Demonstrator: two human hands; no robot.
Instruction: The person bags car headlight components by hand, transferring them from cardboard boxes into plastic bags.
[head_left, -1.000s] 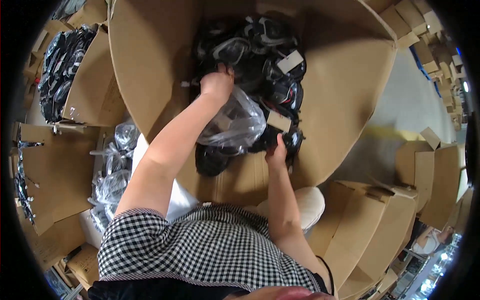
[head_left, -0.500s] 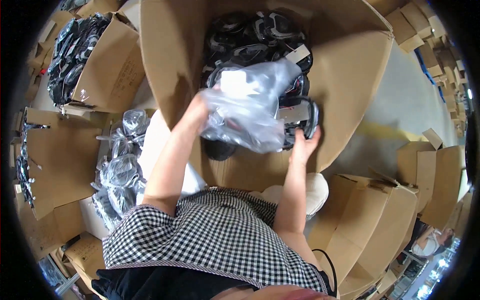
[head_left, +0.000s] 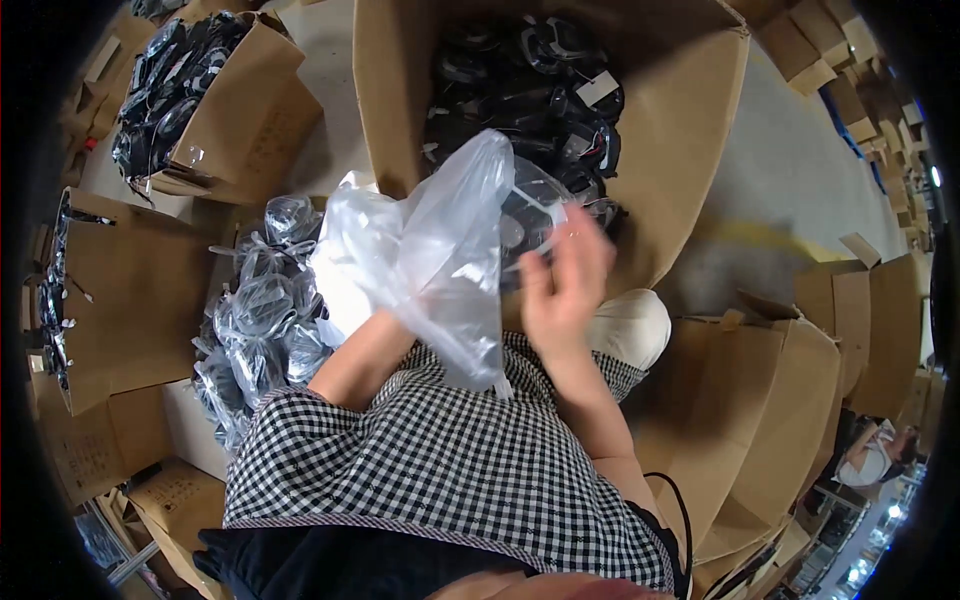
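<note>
A clear plastic bag [head_left: 440,255] is bunched up in front of me, above the near side of the large carton. My left hand [head_left: 398,325] reaches under it and bears it up, its fingers hidden by the film. To the right my right hand [head_left: 568,285] is raised at the bag's edge, blurred, with thumb and fingers apart. A pale strip shows by its fingertips. Behind the film a dark shape is visible, but I cannot tell whether it lies in the bag. Black moulded parts [head_left: 510,105] fill the carton, one bearing a white tag [head_left: 597,89].
The large carton's wall [head_left: 690,130] rises around the parts. Bagged dark parts [head_left: 262,310] are heaped at my left, beside white plastic sheeting [head_left: 345,260]. A carton of black parts [head_left: 235,115] stands farther left. An open carton [head_left: 740,400] is at my right; a person [head_left: 868,460] sits beyond.
The bag has come nearer to me and spread upright. My right hand has left the black part in the carton and risen beside the bag. My view has shifted slightly.
</note>
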